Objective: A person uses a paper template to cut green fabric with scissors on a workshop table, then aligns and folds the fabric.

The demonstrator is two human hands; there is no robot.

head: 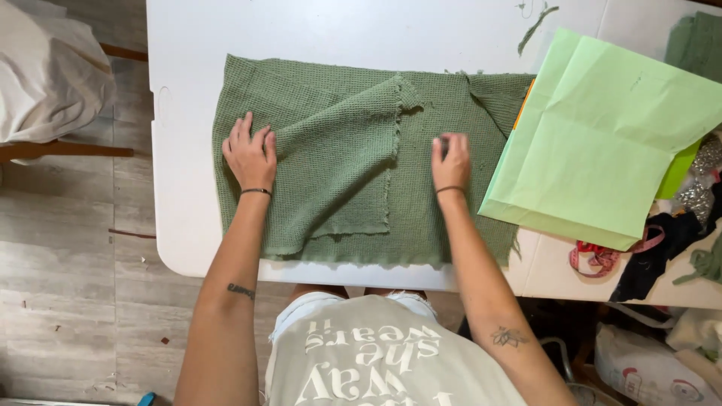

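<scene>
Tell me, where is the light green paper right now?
In the head view, the light green paper lies on the right side of the white table, overlapping the right edge of the green waffle-weave cloth, just beyond the right hand.

Left hand (250, 156) lies flat, fingers spread, on the green waffle-weave cloth (338, 203), pressing down the left part where a flap is folded over toward the middle. Right hand (451, 162) rests curled on the cloth's right part, just beside a big sheet of light green paper (602, 143). All of it sits on a white table (180, 195), with a red ribbon (594, 257) and dark scraps near the paper's lower corner.
</scene>
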